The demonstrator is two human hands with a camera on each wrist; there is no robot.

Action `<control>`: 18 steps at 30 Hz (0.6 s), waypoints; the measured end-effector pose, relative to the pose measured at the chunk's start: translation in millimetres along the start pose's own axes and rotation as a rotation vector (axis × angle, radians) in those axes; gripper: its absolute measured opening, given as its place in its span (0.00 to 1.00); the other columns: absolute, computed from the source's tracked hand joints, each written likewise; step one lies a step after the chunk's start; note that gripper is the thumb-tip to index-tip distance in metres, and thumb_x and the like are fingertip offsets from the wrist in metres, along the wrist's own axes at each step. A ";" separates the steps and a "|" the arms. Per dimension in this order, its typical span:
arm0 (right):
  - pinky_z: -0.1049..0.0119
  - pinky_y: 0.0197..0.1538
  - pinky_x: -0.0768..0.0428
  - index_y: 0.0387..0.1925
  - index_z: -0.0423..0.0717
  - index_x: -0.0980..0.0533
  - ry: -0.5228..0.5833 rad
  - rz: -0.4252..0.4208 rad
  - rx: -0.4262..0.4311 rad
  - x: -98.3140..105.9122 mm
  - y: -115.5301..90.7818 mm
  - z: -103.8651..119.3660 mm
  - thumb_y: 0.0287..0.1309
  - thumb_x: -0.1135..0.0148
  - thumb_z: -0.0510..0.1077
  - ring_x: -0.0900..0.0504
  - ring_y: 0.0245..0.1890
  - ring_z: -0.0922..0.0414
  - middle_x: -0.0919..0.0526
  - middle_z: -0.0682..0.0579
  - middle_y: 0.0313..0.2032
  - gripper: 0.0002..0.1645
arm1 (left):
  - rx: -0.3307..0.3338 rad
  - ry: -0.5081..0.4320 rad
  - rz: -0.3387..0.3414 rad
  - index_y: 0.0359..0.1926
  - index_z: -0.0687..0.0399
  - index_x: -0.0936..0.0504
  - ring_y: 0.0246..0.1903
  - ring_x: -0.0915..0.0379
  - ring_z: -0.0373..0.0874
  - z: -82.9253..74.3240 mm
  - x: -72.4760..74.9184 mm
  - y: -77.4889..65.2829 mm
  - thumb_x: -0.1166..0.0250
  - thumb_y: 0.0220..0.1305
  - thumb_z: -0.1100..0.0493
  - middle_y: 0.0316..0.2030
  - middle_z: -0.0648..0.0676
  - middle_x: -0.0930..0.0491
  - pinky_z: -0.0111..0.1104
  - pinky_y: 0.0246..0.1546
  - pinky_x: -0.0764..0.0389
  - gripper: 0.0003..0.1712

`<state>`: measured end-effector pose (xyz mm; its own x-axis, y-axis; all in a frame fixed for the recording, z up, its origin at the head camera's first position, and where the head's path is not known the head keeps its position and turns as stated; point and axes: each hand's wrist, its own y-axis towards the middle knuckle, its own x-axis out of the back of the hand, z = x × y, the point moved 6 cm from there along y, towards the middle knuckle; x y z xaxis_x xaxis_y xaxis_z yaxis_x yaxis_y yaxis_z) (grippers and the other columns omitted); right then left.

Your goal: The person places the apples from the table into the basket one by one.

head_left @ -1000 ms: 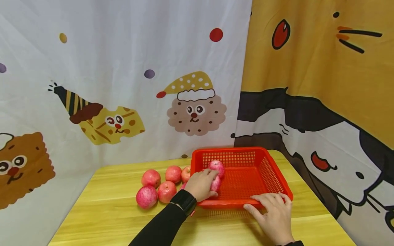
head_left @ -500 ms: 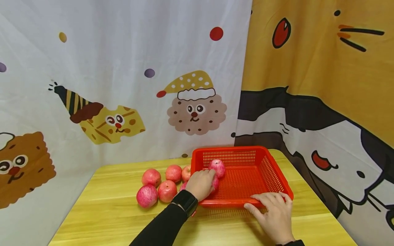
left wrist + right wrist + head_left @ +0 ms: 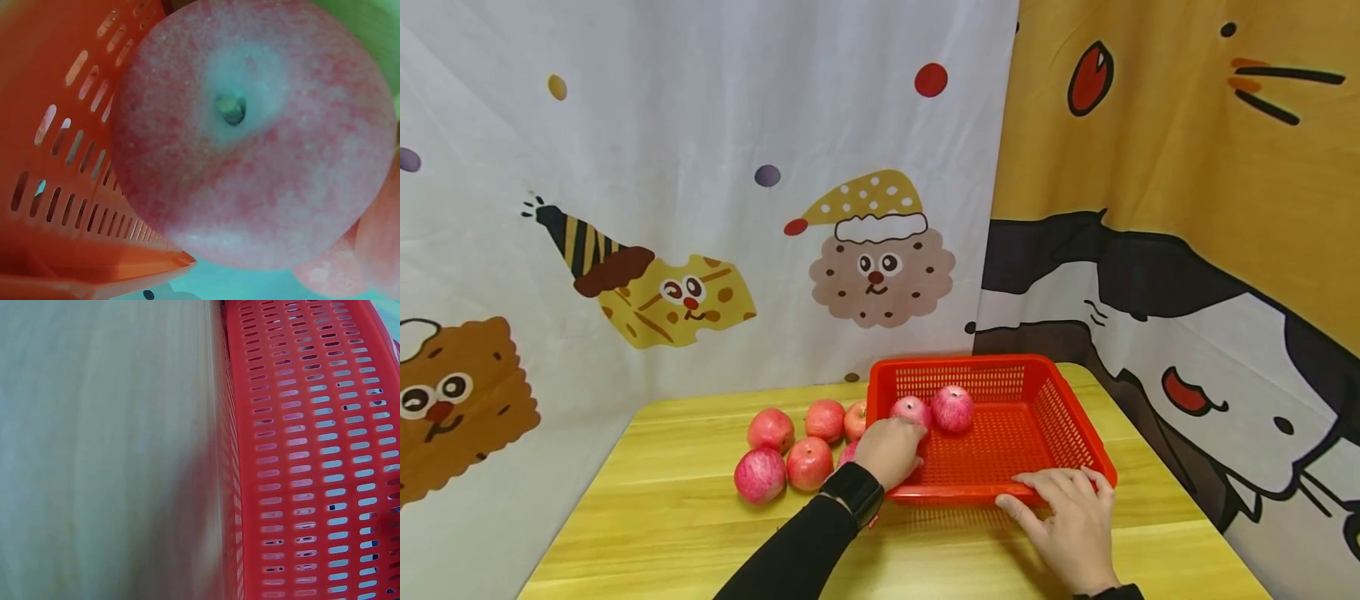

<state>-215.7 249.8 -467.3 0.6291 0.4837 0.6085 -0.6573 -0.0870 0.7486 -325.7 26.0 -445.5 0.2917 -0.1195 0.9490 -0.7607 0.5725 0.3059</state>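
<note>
A red plastic basket with slotted walls holds two visible pink-red apples; the left one sits by the left wall and the other apple is just right of it. Over the basket's near-left corner, my left hand has its fingers at the near side of the left apple; its palm side is hidden. My right hand holds the basket's near rim, fingers over the top and thumb outside. In the left wrist view, an apple looms beside the slotted wall; neither wrist view shows a hand.
Several apples are grouped on the wooden table, left of the basket. Printed cloth hangs behind and to the right. The right wrist view shows the basket's outer wall rising beside the tabletop.
Inside the basket, the visible apples have shifted: two that were one behind the other near my left hand are now side by side along the back. My right hand stays on the rim.
</note>
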 end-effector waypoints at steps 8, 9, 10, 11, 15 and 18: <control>0.39 0.55 0.44 0.34 0.55 0.14 -0.001 0.012 -0.007 -0.8 -0.4 -0.4 0.39 0.25 0.67 0.26 0.42 0.52 0.15 0.57 0.32 0.25 | 0.004 0.069 0.062 0.55 0.47 0.17 0.41 0.24 0.47 -2.0 -5.7 0.4 0.27 0.53 0.38 0.45 0.50 0.16 0.39 0.46 0.19 0.32; 0.39 0.55 0.44 0.34 0.55 0.14 -0.001 0.011 -0.006 -0.5 -0.2 -0.5 0.39 0.25 0.67 0.26 0.41 0.52 0.15 0.57 0.32 0.25 | 0.005 0.065 0.060 0.55 0.47 0.17 0.41 0.24 0.47 -2.0 -5.8 0.5 0.27 0.53 0.38 0.45 0.50 0.16 0.39 0.45 0.19 0.32; 0.38 0.55 0.44 0.34 0.55 0.14 0.000 0.010 -0.004 -0.4 -0.2 -0.5 0.39 0.25 0.67 0.26 0.41 0.52 0.15 0.57 0.32 0.25 | 0.005 0.062 0.059 0.55 0.47 0.17 0.41 0.24 0.47 -2.0 -5.8 0.4 0.27 0.53 0.38 0.45 0.50 0.16 0.39 0.45 0.19 0.31; 0.38 0.55 0.44 0.34 0.55 0.14 -0.001 0.009 -0.003 -0.2 -0.2 -0.5 0.39 0.25 0.66 0.26 0.41 0.52 0.15 0.57 0.32 0.25 | 0.004 0.059 0.058 0.55 0.47 0.17 0.40 0.24 0.47 -2.0 -5.9 0.4 0.27 0.53 0.38 0.44 0.50 0.16 0.39 0.45 0.19 0.31; 0.38 0.54 0.44 0.34 0.55 0.14 -0.002 0.002 0.004 -0.1 -0.4 -0.5 0.38 0.24 0.66 0.26 0.41 0.52 0.15 0.57 0.31 0.25 | 0.000 0.060 0.053 0.53 0.47 0.16 0.37 0.24 0.47 -1.3 -7.4 0.6 0.28 0.53 0.38 0.41 0.50 0.16 0.39 0.41 0.19 0.29; 0.38 0.54 0.44 0.33 0.55 0.14 0.001 -0.010 0.015 0.2 0.1 -0.3 0.38 0.23 0.65 0.26 0.40 0.52 0.15 0.57 0.31 0.24 | -0.005 0.035 0.036 0.50 0.47 0.15 0.35 0.24 0.47 0.0 -8.5 1.0 0.28 0.54 0.38 0.38 0.49 0.16 0.38 0.39 0.19 0.27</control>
<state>-215.7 250.2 -467.2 0.6354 0.4852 0.6007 -0.6447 -0.0948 0.7585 -329.0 27.6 -453.3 0.2847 -0.0706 0.9560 -0.7683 0.5797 0.2716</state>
